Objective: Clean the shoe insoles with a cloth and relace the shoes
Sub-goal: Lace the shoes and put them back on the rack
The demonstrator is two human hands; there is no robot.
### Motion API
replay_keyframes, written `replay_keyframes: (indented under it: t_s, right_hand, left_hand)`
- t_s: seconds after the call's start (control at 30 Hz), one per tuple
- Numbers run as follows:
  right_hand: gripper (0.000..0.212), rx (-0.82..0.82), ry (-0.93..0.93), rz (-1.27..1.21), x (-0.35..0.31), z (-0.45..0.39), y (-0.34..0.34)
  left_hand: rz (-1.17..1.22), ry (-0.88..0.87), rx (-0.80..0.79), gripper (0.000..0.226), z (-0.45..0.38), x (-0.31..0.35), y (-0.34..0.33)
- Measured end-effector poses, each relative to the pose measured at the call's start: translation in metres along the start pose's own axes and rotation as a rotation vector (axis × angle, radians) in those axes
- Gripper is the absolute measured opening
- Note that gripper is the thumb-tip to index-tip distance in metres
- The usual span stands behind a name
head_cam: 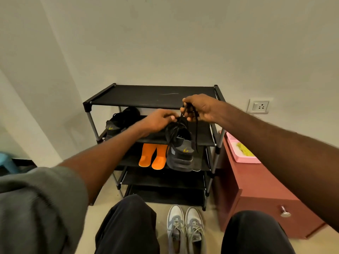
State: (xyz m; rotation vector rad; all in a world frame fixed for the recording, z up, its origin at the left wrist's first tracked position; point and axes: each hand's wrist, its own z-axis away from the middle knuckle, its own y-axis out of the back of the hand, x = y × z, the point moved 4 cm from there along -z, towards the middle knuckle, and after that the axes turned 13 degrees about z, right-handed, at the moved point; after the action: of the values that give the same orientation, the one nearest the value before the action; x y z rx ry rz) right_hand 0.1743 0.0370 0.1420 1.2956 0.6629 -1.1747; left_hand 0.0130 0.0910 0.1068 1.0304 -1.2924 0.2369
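Observation:
A dark grey shoe (180, 153) with a yellow logo hangs heel towards me in front of the black shoe rack (152, 96). My left hand (159, 120) grips its upper edge near the tongue. My right hand (198, 108) pinches the black lace (196, 129) and holds it up above the shoe; one end dangles down past the heel. The matching shoe (119, 121) lies on the rack's second shelf at the left. Two orange insoles (153, 156) lie side by side on the third shelf, just left of the held shoe. No cloth is in view.
A pair of grey-white sneakers (186, 230) stands on the floor between my knees. A reddish cabinet (260, 187) to the right of the rack carries a pink tray (240, 151). A wall socket (258, 106) is behind it. A blue stool (5, 162) is at the far left.

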Motion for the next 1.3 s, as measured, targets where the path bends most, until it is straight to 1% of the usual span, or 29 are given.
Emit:
replay_keyframes:
  t_s: [0.1,0.17,0.23,0.33,0.5,0.6,0.73,0.87,0.93,1.03,1.1,1.2,1.23,1.3]
  right_hand:
    - [0.028,-0.028,0.089,0.06,0.002,0.007,0.008]
    - [0.025,-0.065,0.092,0.033,0.007,0.006,0.015]
    - [0.023,-0.078,0.069,-0.061,0.011,0.004,0.026]
    - [0.026,-0.077,0.046,-0.239,0.006,0.004,0.042]
    - [0.028,-0.111,0.088,-0.29,-0.026,0.013,0.046]
    - [0.027,-0.07,0.153,-0.261,-0.055,0.025,0.048]
    - [0.025,0.019,0.22,-0.205,-0.1,0.044,0.059]
    - [0.03,0.16,0.201,-0.083,-0.123,0.055,0.068]
    - [0.034,0.222,0.179,-0.106,-0.125,0.058,0.071]
    - [0.035,0.305,0.218,-0.162,-0.122,0.058,0.072]
    - [0.033,0.314,0.278,-0.164,-0.114,0.058,0.063]
    - [0.029,0.294,0.413,-0.042,-0.1,0.061,0.048]
    - [0.028,0.277,0.442,0.0,-0.094,0.061,0.045]
    - [0.026,0.258,0.46,0.035,-0.082,0.062,0.039]
  left_hand:
    - [0.106,-0.003,-0.095,0.022,-0.025,-0.006,-0.031]
    - [0.126,0.002,-0.126,0.02,-0.04,-0.01,-0.044]
    - [0.162,-0.002,-0.136,0.024,-0.052,-0.017,-0.053]
    - [0.188,0.011,-0.088,0.028,-0.055,-0.029,-0.063]
    - [0.253,0.035,0.036,0.028,-0.053,-0.044,-0.065]
    - [0.258,0.038,0.055,0.03,-0.05,-0.043,-0.069]
    - [0.248,0.039,0.163,0.031,-0.053,-0.035,-0.071]
    - [0.25,0.08,0.257,0.03,-0.061,-0.034,-0.074]
    - [0.251,0.108,0.311,0.03,-0.063,-0.037,-0.07]
    - [0.239,0.156,0.357,0.024,-0.067,-0.05,-0.073]
    - [0.244,0.179,0.383,0.024,-0.072,-0.057,-0.077]
    - [0.304,0.222,0.4,0.027,-0.07,-0.048,-0.077]
    - [0.346,0.243,0.389,0.028,-0.07,-0.044,-0.075]
    - [0.536,0.292,0.348,0.029,-0.07,-0.04,-0.074]
